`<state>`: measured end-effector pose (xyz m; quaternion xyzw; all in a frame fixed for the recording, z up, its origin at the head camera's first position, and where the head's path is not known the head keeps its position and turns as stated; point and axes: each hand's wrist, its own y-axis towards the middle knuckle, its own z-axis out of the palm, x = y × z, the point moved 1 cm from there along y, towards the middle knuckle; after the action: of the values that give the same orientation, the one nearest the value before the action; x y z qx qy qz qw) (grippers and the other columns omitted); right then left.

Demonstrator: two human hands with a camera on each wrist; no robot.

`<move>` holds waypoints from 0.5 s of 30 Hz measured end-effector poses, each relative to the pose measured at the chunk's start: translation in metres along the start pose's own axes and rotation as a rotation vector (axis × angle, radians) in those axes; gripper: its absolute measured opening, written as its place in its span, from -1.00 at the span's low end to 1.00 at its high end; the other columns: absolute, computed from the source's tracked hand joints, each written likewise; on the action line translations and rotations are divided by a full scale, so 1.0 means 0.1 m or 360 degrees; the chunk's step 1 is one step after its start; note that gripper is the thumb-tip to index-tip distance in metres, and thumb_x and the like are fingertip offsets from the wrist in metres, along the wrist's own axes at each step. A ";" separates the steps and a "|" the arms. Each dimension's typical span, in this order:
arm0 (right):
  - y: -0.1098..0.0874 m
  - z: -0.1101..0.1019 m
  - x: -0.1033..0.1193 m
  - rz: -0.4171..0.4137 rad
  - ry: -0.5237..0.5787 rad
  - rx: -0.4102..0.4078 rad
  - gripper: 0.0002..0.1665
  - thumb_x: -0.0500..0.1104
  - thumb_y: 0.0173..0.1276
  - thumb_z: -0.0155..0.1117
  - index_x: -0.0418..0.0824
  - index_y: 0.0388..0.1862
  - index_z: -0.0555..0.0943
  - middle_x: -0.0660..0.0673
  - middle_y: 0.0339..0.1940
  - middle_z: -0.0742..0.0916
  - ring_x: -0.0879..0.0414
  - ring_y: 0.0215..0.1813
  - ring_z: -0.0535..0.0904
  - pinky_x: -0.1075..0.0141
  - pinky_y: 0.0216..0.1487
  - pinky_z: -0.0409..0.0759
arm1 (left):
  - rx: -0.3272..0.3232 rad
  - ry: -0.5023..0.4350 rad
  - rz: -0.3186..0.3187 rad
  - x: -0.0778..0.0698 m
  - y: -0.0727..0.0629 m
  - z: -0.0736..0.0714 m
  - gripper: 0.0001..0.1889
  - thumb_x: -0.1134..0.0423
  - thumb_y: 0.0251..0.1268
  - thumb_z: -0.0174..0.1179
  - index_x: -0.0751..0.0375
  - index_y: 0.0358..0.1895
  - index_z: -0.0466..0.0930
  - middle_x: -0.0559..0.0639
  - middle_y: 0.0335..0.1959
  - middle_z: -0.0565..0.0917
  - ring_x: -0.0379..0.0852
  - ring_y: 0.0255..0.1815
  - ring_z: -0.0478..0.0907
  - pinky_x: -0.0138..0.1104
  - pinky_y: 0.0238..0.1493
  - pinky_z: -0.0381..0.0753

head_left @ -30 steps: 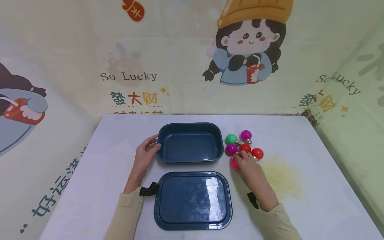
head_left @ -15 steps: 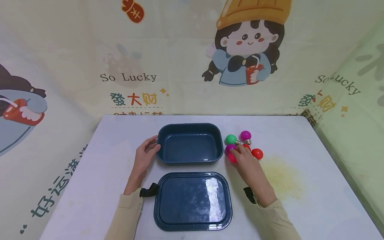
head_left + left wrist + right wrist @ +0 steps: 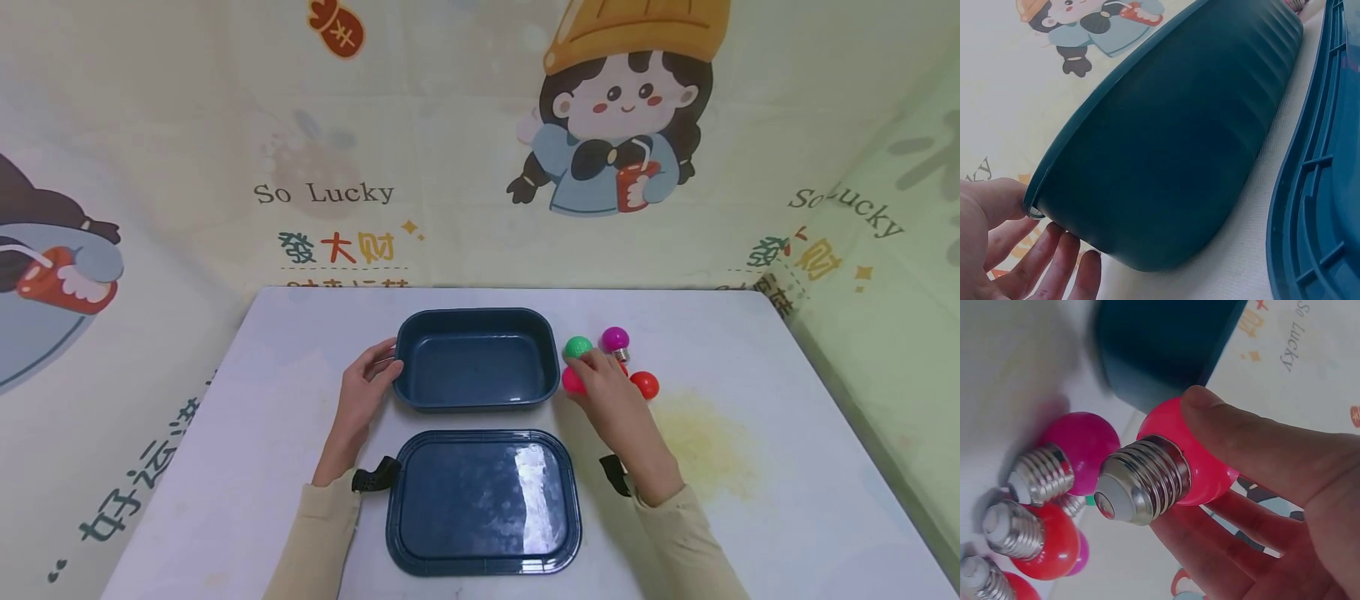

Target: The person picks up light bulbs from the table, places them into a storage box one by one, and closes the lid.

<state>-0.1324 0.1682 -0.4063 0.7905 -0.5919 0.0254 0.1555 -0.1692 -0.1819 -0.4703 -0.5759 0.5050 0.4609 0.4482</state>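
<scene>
At the left end of a dark blue box (image 3: 477,371), my left hand (image 3: 363,387) holds the rim, thumb on top and fingers below, as the left wrist view shows. A pink light bulb (image 3: 1207,478) is pinched between the thumb and fingers of my right hand (image 3: 618,408), its screw base pointing out of the grip. The bulb is off the table, close to the box's right side. Around that hand lie a green bulb (image 3: 578,346), a purple bulb (image 3: 615,337) and a red bulb (image 3: 645,385). Another purple bulb (image 3: 1085,450) is hidden behind the hand in the head view.
A dark blue lid (image 3: 483,500) lies flat on the white table (image 3: 750,350), in front of the box and between the forearms. Behind the table hangs a printed cloth (image 3: 465,142). A yellow stain (image 3: 701,442) marks the tabletop right of the right hand.
My right hand has taken the pink bulb up and to the left, nearer the box. My left hand stays at the box's left end.
</scene>
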 end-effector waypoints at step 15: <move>0.09 -0.08 0.07 -0.0022 0.0068 -0.0010 -0.27 -0.26 -0.06 0.67 -0.32 0.16 0.62 -0.27 0.00 0.63 -0.14 0.11 0.54 0.06 -0.05 0.71 | 0.0013 -0.0007 -0.0128 -0.18 -0.08 0.00 -0.50 0.22 0.45 0.18 0.12 0.41 0.41 0.14 0.35 0.47 0.00 0.37 0.42 -0.61 0.09 0.42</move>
<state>-0.1374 0.1620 -0.3953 0.7934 -0.5829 0.0392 0.1707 -0.1623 -0.1779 -0.4523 -0.5928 0.4824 0.4417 0.4698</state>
